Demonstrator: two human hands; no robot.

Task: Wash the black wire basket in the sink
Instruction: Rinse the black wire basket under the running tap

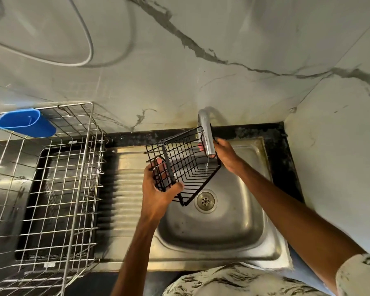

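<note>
Over sink (pixel 254 248), black wire basket (pixel 186 159) tilted, long axis L-R, hands clamped on ends, L hand (pixel 158 189), R hand (pixel 226 157)

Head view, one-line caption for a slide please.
Left hand and right hand hold the black wire basket under the tap's thin stream, over the sink.
</note>
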